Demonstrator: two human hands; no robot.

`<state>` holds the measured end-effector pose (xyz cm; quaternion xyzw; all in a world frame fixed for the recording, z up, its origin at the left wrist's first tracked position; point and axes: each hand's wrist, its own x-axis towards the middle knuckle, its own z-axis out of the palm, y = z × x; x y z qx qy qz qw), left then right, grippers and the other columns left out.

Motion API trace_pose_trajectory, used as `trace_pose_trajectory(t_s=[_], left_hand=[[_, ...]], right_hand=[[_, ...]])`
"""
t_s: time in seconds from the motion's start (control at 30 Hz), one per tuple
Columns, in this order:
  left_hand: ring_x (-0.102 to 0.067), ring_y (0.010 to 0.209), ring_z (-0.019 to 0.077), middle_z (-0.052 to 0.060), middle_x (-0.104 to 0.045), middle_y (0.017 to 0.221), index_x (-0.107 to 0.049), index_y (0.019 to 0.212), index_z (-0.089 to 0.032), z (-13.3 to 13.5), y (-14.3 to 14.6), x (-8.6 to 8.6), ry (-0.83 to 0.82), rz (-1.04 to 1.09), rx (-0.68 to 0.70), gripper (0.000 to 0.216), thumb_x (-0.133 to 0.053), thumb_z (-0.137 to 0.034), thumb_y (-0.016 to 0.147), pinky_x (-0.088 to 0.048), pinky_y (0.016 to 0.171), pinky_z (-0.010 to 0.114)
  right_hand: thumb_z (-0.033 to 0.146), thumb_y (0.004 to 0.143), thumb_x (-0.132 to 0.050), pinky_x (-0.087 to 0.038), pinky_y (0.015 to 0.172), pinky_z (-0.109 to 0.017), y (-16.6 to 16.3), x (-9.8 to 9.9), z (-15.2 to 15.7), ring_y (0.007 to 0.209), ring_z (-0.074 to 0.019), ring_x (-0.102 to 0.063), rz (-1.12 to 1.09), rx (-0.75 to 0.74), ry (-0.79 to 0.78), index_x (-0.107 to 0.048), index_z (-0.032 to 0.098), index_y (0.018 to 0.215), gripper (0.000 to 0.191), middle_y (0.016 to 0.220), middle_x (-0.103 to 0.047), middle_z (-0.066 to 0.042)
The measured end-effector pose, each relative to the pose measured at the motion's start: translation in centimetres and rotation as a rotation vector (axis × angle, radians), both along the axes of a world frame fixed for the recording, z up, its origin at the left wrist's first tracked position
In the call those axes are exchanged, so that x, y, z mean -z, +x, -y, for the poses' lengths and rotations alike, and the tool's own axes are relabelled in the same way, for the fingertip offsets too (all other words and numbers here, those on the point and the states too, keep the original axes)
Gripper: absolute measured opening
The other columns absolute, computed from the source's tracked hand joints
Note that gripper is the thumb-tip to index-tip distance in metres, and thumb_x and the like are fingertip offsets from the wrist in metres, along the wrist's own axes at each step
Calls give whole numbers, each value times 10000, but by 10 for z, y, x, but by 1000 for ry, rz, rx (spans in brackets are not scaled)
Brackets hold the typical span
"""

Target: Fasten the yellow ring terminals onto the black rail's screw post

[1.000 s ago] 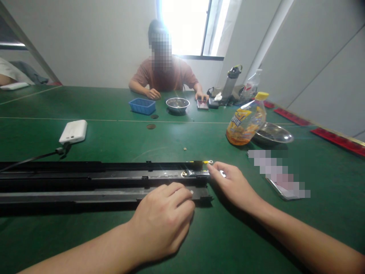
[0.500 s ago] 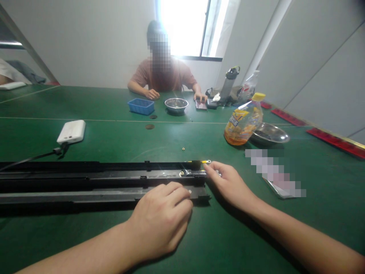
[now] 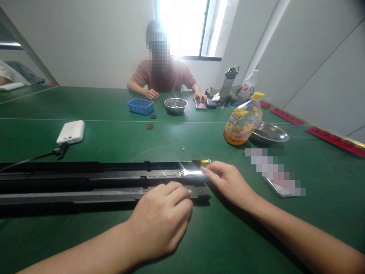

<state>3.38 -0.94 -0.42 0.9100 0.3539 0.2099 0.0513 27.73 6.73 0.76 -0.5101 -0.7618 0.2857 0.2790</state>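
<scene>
Long black metal channels (image 3: 114, 174) lie side by side across the near table. My right hand (image 3: 225, 180) pinches a shiny wrench (image 3: 192, 172) at the right end of the middle channel. The wrench's far end sits at a brass nut (image 3: 181, 173) inside that channel. My left hand (image 3: 164, 217) is closed over the nearest channel, its curled fingers pressing on it beside a small screw (image 3: 190, 191); the fingertips are partly hidden. A yellow-sleeved ring terminal (image 3: 205, 161) sticks out past the far channel, just beyond my right fingers.
A loose brass nut (image 3: 183, 148) lies beyond the channels. Left stands a white power bank (image 3: 71, 131) with a black cable. A bottle (image 3: 242, 121), metal bowl (image 3: 270, 133) and phone (image 3: 279, 186) are right. Opposite, a person sits behind a blue bin (image 3: 140, 106) and another bowl (image 3: 176, 105).
My right hand has shifted slightly left with the wrench, which now catches the light. The yellow ring terminal stands clear of the fingers. My left hand stays in place.
</scene>
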Motion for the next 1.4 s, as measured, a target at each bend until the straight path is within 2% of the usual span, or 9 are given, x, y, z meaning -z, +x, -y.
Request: trace_pose_trajectory(t_s=[0.1, 0.2, 0.3, 0.43, 0.73, 0.9, 1.13, 1.4], left_hand=[[-623, 1090, 278, 64, -702, 1164, -684, 1097, -206, 0, 0, 0, 0, 4, 3, 149, -588, -199, 984, -560, 869, 456], [-624, 1083, 277, 65, -705, 1163, -684, 1101, -206, 0, 0, 0, 5, 7, 6, 153, -587, -195, 984, -557, 868, 452], [-624, 1090, 278, 61, -706, 1170, -684, 1105, -207, 0, 0, 0, 8, 2, 5, 154, -583, -199, 989, -560, 876, 458], [-626, 1085, 279, 56, -703, 1178, -689, 1104, -211, 0, 0, 0, 1, -3, -2, 158, -615, -201, 965, -568, 874, 459], [-629, 1081, 281, 73, -709, 1160, -690, 1104, -208, 1, 0, -1, 1, 10, 1, 157, -600, -203, 976, -564, 889, 446], [-629, 1076, 280, 69, -708, 1146, -689, 1107, -205, 0, 0, -1, -5, 13, 3, 163, -592, -194, 976, -566, 891, 450], [-628, 1078, 277, 68, -707, 1153, -691, 1114, -205, 1, -1, -1, -2, 14, 3, 164, -595, -204, 981, -568, 899, 448], [-627, 1079, 277, 69, -708, 1161, -691, 1115, -202, 0, 0, -1, 0, 15, 4, 162, -605, -204, 978, -566, 916, 446]], right_hand=[[364, 1047, -601, -516, 813, -334, 4, 1, -2, 903, -245, -733, 21, -33, 8, -769, 210, 957, 245, 983, -813, -56], [291, 1069, -558, -539, 869, -346, 8, 2, -3, 986, -241, -744, 106, -132, 75, -742, 214, 1108, 203, 1110, -805, -71], [255, 1096, -496, -553, 924, -372, 12, 1, -3, 1055, -246, -735, 205, -231, 156, -718, 211, 1201, 250, 1187, -779, -93], [249, 1116, -443, -565, 899, -400, 14, -1, -1, 1039, -263, -722, 343, -311, 224, -703, 209, 1291, 316, 1166, -746, -110], [243, 1125, -379, -555, 905, -418, 14, 3, 2, 1016, -265, -709, 371, -344, 297, -653, 199, 1362, 365, 1196, -743, -134], [208, 1092, -384, -551, 908, -424, 15, 1, 3, 1036, -273, -703, 361, -355, 306, -640, 177, 1339, 358, 1257, -735, -157], [185, 1065, -406, -527, 858, -409, 14, -1, 2, 954, -263, -665, 389, -363, 255, -654, 202, 1389, 409, 1153, -720, -122], [187, 1097, -408, -481, 822, -378, 16, 4, 0, 908, -242, -614, 390, -367, 231, -645, 226, 1461, 436, 1087, -672, -103]])
